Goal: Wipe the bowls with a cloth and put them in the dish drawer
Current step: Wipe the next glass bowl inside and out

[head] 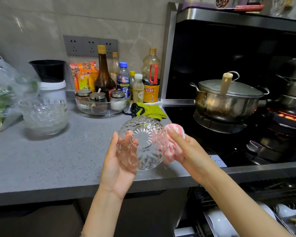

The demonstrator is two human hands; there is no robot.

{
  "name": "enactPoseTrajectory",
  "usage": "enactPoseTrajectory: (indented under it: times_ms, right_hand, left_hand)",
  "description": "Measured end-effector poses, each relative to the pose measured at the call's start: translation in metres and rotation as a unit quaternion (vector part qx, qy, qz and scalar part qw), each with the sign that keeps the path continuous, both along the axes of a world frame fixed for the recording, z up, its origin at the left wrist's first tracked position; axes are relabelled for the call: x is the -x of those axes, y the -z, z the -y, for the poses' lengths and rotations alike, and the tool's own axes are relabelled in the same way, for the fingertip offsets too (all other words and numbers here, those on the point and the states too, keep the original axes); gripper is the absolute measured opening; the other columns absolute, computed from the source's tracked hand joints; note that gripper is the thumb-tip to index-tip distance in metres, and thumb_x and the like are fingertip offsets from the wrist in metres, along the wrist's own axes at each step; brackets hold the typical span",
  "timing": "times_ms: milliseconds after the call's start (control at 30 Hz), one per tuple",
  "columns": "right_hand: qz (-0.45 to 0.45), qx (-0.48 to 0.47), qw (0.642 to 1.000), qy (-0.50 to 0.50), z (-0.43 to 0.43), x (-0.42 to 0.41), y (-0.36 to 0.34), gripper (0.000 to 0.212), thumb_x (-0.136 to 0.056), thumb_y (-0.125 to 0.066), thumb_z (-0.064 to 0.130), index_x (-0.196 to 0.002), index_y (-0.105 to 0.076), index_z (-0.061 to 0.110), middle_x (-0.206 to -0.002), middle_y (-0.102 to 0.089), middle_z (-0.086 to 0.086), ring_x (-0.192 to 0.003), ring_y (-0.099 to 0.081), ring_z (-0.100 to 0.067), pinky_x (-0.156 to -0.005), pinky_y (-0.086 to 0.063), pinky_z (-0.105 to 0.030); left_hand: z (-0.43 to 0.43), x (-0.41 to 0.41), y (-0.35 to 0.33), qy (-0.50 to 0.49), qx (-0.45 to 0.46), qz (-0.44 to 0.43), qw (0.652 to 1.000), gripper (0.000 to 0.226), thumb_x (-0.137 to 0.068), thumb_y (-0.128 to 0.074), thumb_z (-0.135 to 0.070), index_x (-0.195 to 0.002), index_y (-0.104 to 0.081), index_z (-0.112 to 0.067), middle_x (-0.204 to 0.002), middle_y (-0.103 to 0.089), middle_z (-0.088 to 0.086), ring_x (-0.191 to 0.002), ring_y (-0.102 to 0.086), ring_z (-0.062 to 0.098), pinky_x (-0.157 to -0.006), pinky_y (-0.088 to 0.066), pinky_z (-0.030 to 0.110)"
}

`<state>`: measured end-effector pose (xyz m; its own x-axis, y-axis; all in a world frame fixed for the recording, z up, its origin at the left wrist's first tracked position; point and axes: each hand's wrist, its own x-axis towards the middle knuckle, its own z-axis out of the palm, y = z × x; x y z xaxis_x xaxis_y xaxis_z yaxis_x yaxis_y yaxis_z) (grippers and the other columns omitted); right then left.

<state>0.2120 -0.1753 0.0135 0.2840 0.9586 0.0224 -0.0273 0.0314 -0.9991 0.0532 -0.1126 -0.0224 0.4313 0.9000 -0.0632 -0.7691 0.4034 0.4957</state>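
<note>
**Hands, cut-glass bowl and cloth at the counter edge**

Hands: the left hand point(120, 161) is palm up with its fingers wrapped about the wall of a cut-glass bowl point(143, 139), the fingers showing through the glass. The right hand point(186, 151) grips a bunched pink-and-white cloth point(173, 147) and holds it against the bowl's right side.

Bowl in hand: clear, faceted, tipped on its side, and held in the air over the front right corner of the grey counter point(58, 159). Whether its mouth faces toward or away from the camera cannot be told.

Other bowls: a stack of matching glass bowls point(44, 113) stands upright on the counter, far left and well apart from the hands.

Dish drawer point(280, 190): pulled open below the hob at lower right, with a wire rack and white crockery point(219, 219) inside.

Counter, rear:
- A round glass tray point(102, 108) holds lidded condiment jars.
- Sauce and oil bottles point(150, 77) stand behind the tray.
- A green oven glove point(150, 111) lies just beyond the held bowl.
- A plastic bag of greens point(5, 93) sits at the left edge.

Hob point(186, 113):
- A lidded steel pot point(227, 100) has a wooden handle point(226, 82) resting on its lid.
- A lit burner point(287, 117) glows orange to the right of the pot.
</note>
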Motion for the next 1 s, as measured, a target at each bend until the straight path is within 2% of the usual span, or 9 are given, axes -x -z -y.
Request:
enactPoseTrajectory:
  times_ms: [100, 200, 300, 333, 367, 467, 633, 800, 1000]
  right_hand:
    - [0.039, -0.1, 0.993, 0.058, 0.0, 0.004, -0.001, 0.035, -0.091, -0.056, 0.038, -0.121, -0.063, 0.021, -0.111, -0.071, 0.0, -0.106, -0.065, -0.016, -0.087, -0.052, -0.025]
    - [0.213, -0.255, 0.943, 0.024, 0.005, 0.024, -0.006, 0.038, -0.1, -0.044, 0.027, -0.138, -0.046, 0.023, -0.14, -0.051, 0.012, -0.131, -0.044, 0.0, -0.104, -0.037, -0.015]
    - [0.548, -0.308, 0.778, 0.004, -0.002, 0.031, 0.007, 0.044, -0.103, -0.035, 0.025, -0.146, -0.038, 0.014, -0.156, -0.03, 0.002, -0.146, -0.021, -0.017, -0.118, -0.022, -0.04]
    - [0.603, -0.312, 0.734, 0.024, -0.005, 0.028, 0.011, 0.046, -0.103, -0.033, 0.026, -0.146, -0.036, 0.012, -0.157, -0.027, -0.002, -0.147, -0.019, -0.023, -0.117, -0.022, -0.046]
    - [0.614, -0.314, 0.723, 0.04, -0.005, 0.026, 0.014, 0.046, -0.103, -0.031, 0.025, -0.146, -0.036, 0.01, -0.157, -0.026, -0.004, -0.147, -0.019, -0.025, -0.117, -0.024, -0.047]
    - [0.58, -0.325, 0.744, 0.058, 0.008, 0.029, 0.022, 0.044, -0.102, -0.032, 0.019, -0.145, -0.037, 0.007, -0.156, -0.028, -0.007, -0.146, -0.021, -0.022, -0.117, -0.025, -0.043]
    - [0.62, -0.322, 0.713, 0.053, 0.008, 0.034, 0.018, 0.046, -0.104, -0.025, 0.025, -0.142, -0.043, 0.007, -0.155, -0.029, -0.006, -0.146, -0.022, -0.019, -0.118, -0.022, -0.037]
    - [0.552, -0.276, 0.784, 0.065, 0.007, 0.016, 0.016, 0.046, -0.103, -0.029, 0.023, -0.147, -0.035, 0.011, -0.158, -0.023, 0.001, -0.145, -0.021, -0.011, -0.117, -0.025, -0.029]
    - [0.61, -0.296, 0.734, 0.041, 0.008, 0.027, 0.023, 0.051, -0.101, -0.032, 0.027, -0.148, -0.031, 0.009, -0.159, -0.019, -0.003, -0.148, -0.013, -0.02, -0.119, -0.019, -0.043]
  left_hand:
    - [0.0, 0.002, -0.002, -0.016, -0.034, -0.032, 0.999, 0.02, -0.085, -0.057, -0.039, -0.077, -0.061, -0.021, -0.083, -0.072, -0.006, -0.068, -0.068, 0.005, -0.067, -0.056, 0.025]
    - [0.009, -0.002, -0.007, -0.021, -0.065, -0.065, 0.996, 0.027, -0.087, -0.057, -0.04, -0.082, -0.063, -0.014, -0.094, -0.073, 0.0, -0.079, -0.07, 0.01, -0.08, -0.052, 0.032]
    - [0.016, -0.008, -0.01, -0.023, -0.088, -0.082, 0.992, 0.039, -0.088, -0.056, -0.043, -0.104, -0.065, -0.009, -0.101, -0.072, 0.007, -0.086, -0.069, 0.015, -0.08, -0.054, 0.03]
    - [0.017, -0.009, -0.011, -0.034, -0.089, -0.083, 0.992, 0.04, -0.088, -0.056, -0.044, -0.105, -0.065, -0.009, -0.101, -0.072, 0.007, -0.086, -0.069, 0.014, -0.079, -0.054, 0.029]
    - [0.017, -0.009, -0.012, -0.043, -0.091, -0.082, 0.992, 0.04, -0.087, -0.056, -0.045, -0.103, -0.065, -0.01, -0.104, -0.072, 0.008, -0.091, -0.068, 0.016, -0.084, -0.052, 0.031]
    - [0.014, -0.005, -0.017, -0.085, -0.088, -0.074, 0.99, 0.035, -0.082, -0.057, -0.047, -0.091, -0.063, -0.015, -0.11, -0.07, 0.009, -0.097, -0.067, 0.019, -0.094, -0.045, 0.036]
    - [0.018, -0.014, -0.017, -0.086, -0.126, -0.102, 0.983, 0.034, -0.084, -0.054, -0.046, -0.076, -0.067, -0.016, -0.085, -0.072, 0.006, -0.075, -0.069, 0.014, -0.068, -0.056, 0.024]
    - [0.013, -0.011, -0.023, -0.152, -0.124, -0.099, 0.976, 0.026, -0.084, -0.055, -0.041, -0.075, -0.059, -0.017, -0.082, -0.074, -0.002, -0.067, -0.07, 0.009, -0.047, -0.05, 0.013]
    - [0.013, -0.014, -0.023, -0.12, -0.137, -0.12, 0.976, 0.034, -0.084, -0.055, -0.046, -0.082, -0.065, -0.013, -0.089, -0.072, 0.006, -0.08, -0.069, 0.015, -0.074, -0.055, 0.029]
